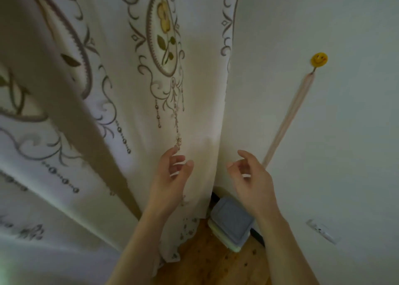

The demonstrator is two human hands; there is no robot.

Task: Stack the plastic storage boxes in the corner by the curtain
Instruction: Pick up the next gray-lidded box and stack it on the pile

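- Hands free: I am holding my left hand (172, 176) and right hand (250, 176) up in front of the curtain (129, 90), fingers loosely curled, gripping nothing.
- Boxes (231, 222) are sitting well below my fingertips, on the wooden floor (207, 261) between curtain hem and wall (323, 133); blue lid on top, a pale greenish edge showing beneath.
- I am judging this as between placements or after the last one; how many boxes are stacked I cannot tell.
- Next move, if any, is calling for lowering both hands to square the stack.
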